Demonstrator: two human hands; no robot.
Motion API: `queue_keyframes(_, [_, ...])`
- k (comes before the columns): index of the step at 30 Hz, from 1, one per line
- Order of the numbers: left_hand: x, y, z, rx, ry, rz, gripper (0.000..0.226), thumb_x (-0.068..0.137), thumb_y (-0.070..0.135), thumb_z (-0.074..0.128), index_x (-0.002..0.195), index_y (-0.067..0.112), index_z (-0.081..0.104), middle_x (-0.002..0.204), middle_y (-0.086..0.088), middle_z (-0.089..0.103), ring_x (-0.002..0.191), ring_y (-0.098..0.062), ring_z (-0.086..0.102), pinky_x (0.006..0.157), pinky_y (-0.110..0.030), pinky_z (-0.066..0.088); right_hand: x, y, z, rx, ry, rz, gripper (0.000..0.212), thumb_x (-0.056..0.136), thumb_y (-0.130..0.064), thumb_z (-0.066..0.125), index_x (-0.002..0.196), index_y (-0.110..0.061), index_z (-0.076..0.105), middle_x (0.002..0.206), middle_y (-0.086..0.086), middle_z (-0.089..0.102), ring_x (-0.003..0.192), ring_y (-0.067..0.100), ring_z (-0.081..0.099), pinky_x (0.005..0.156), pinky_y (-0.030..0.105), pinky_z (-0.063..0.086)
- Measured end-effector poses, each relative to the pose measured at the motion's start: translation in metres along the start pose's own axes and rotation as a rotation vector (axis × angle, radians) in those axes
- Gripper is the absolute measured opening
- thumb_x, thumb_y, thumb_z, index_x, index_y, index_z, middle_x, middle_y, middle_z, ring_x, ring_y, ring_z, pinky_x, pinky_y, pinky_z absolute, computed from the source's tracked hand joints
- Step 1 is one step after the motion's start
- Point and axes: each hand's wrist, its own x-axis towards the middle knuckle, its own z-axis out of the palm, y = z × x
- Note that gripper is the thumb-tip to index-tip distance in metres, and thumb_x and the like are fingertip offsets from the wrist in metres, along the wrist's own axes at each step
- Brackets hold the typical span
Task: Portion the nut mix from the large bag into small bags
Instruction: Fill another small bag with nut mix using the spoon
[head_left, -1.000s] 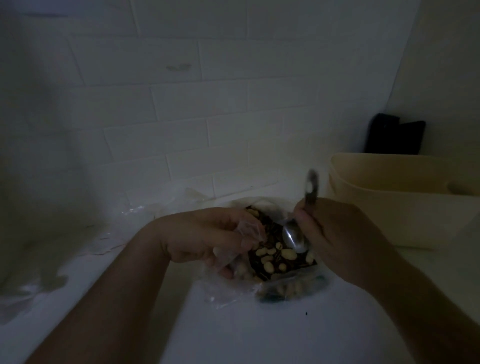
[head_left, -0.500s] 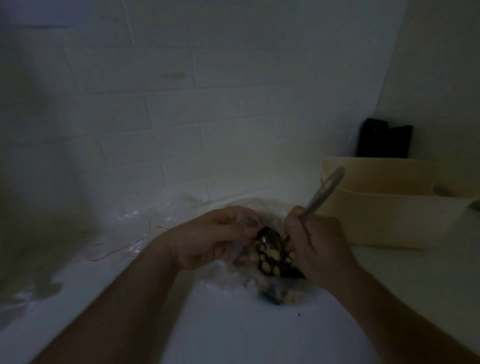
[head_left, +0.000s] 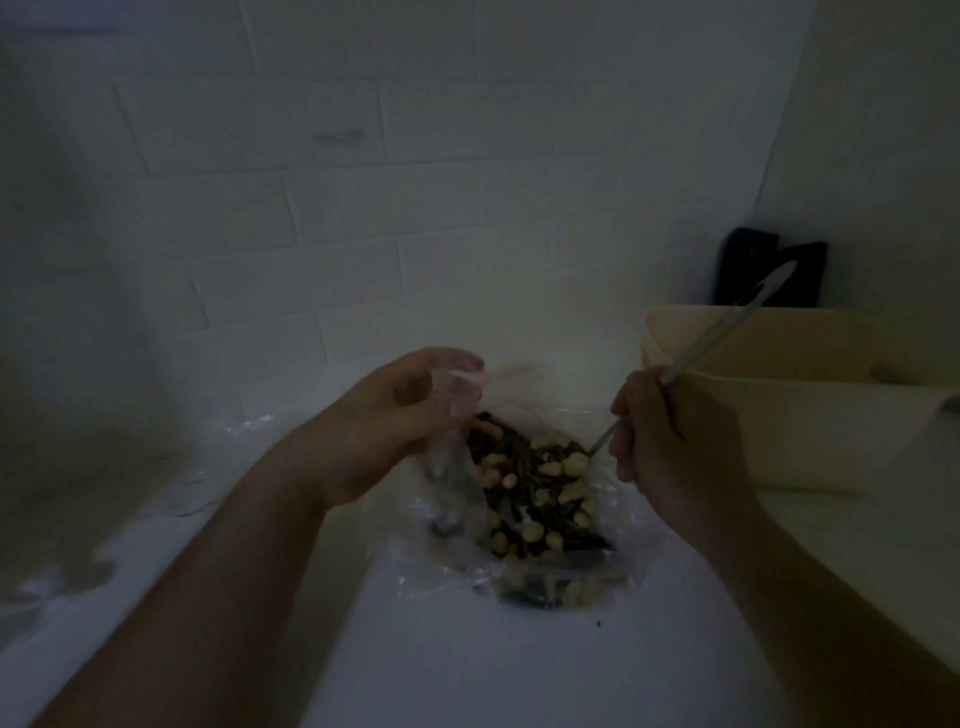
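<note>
Nut mix (head_left: 530, 493), pale nuts among dark pieces, fills the large clear bag (head_left: 561, 566) lying open on a white counter (head_left: 467, 665) in a very dim room; a white tiled wall (head_left: 415, 208) rises behind it, crumpled clear plastic (head_left: 244, 431) lies at the left by the wall, and a cream tub (head_left: 810, 415) stands at the right with a dark object (head_left: 769, 270) behind it in the corner. The left hand (head_left: 384, 431) has its fingers curled round a small clear bag (head_left: 457, 410), holding it just over the left edge of the mix. The right hand (head_left: 675, 436) grips a metal spoon (head_left: 717, 332), its bowl end dipping into the nuts. Compared with half a second ago, the spoon's handle tilts further right over the tub, the hands have drawn apart, and more of the mix shows between them
</note>
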Motion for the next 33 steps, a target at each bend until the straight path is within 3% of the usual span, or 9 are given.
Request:
queue_keyframes(2, [0.004,-0.004,0.011,0.051,0.079,0.128,0.039,0.081,0.014,0.084,0.117,0.017,0.071,0.115,0.005,0.074,0.105,-0.022,0.070,0.087,-0.033,0.060,0.000,-0.003,-0.001,0.032,-0.010,-0.033,0.039,0.109,-0.030,0.047,0.075,-0.017,0.062,0.058,0.007,0.064,0.046,0.022,0.060,0.051,0.034,0.047])
queue_keyframes(6, [0.006,-0.019,0.019,0.678,0.098,0.130,0.040,0.077,0.038,0.091,0.112,0.038,0.073,0.116,0.015,0.071,0.106,-0.002,0.068,0.093,-0.032,0.057,0.001,-0.010,-0.007,0.017,-0.001,-0.102,0.037,0.110,-0.031,0.047,0.077,-0.023,0.062,0.059,0.006,0.065,0.044,0.020,0.060,0.048,0.027,0.042])
queue_keyframes(8, [0.006,-0.022,0.023,0.831,0.062,0.103,0.036,0.073,0.044,0.090,0.105,0.039,0.074,0.107,0.016,0.072,0.100,0.002,0.066,0.092,-0.035,0.058,0.002,-0.015,-0.010,0.023,0.004,-0.132,0.035,0.109,-0.031,0.047,0.077,-0.024,0.061,0.059,0.005,0.065,0.044,0.021,0.060,0.047,0.027,0.042])
queue_keyframes(11, [0.006,-0.023,0.029,0.730,0.024,0.020,0.035,0.069,0.048,0.089,0.100,0.038,0.075,0.102,0.017,0.074,0.096,0.000,0.070,0.092,-0.040,0.061,0.001,-0.021,-0.014,-0.011,0.010,-0.194,0.034,0.109,-0.033,0.047,0.079,-0.027,0.060,0.060,0.004,0.065,0.045,0.019,0.062,0.047,0.027,0.043])
queue_keyframes(16, [0.005,-0.025,0.038,0.670,0.045,-0.024,0.035,0.073,0.045,0.091,0.103,0.038,0.075,0.101,0.020,0.075,0.093,0.004,0.070,0.091,-0.033,0.061,-0.002,-0.027,-0.015,-0.085,-0.017,-0.296,0.033,0.106,-0.050,0.045,0.084,-0.032,0.061,0.064,-0.002,0.067,0.052,0.016,0.066,0.051,0.032,0.049])
queue_keyframes(20, [0.008,-0.030,0.044,0.679,0.090,-0.027,0.038,0.072,0.051,0.090,0.102,0.038,0.073,0.098,0.018,0.075,0.091,0.004,0.069,0.087,-0.029,0.061,-0.004,-0.029,-0.014,-0.188,-0.054,-0.385,0.027,0.103,-0.054,0.045,0.090,-0.036,0.060,0.072,-0.011,0.069,0.055,0.008,0.067,0.050,0.027,0.054])
queue_keyframes(24, [0.010,-0.033,0.052,0.724,0.137,-0.023,0.038,0.073,0.054,0.088,0.100,0.035,0.069,0.095,0.016,0.072,0.087,0.003,0.067,0.079,-0.022,0.056,-0.006,-0.028,-0.010,-0.251,-0.119,-0.478,0.022,0.102,-0.055,0.045,0.091,-0.040,0.057,0.062,-0.003,0.063,0.056,0.010,0.065,0.053,0.040,0.055])
queue_keyframes(28, [0.012,-0.036,0.056,0.772,0.166,-0.032,0.041,0.073,0.057,0.086,0.101,0.036,0.066,0.095,0.017,0.070,0.087,0.004,0.065,0.076,-0.018,0.052,-0.004,-0.027,-0.010,-0.381,-0.130,-0.570,0.037,0.102,-0.053,0.041,0.091,-0.027,0.065,0.066,-0.009,0.062,0.057,0.006,0.062,0.055,0.030,0.052])
queue_keyframes(33, [0.011,-0.036,0.058,0.774,0.192,-0.027,0.045,0.073,0.056,0.086,0.108,0.035,0.068,0.097,0.019,0.071,0.088,0.007,0.064,0.074,-0.013,0.048,-0.002,-0.020,-0.007,-0.444,-0.155,-0.638,0.043,0.103,-0.050,0.044,0.091,-0.017,0.070,0.067,-0.008,0.062,0.060,0.007,0.060,0.061,0.028,0.047])
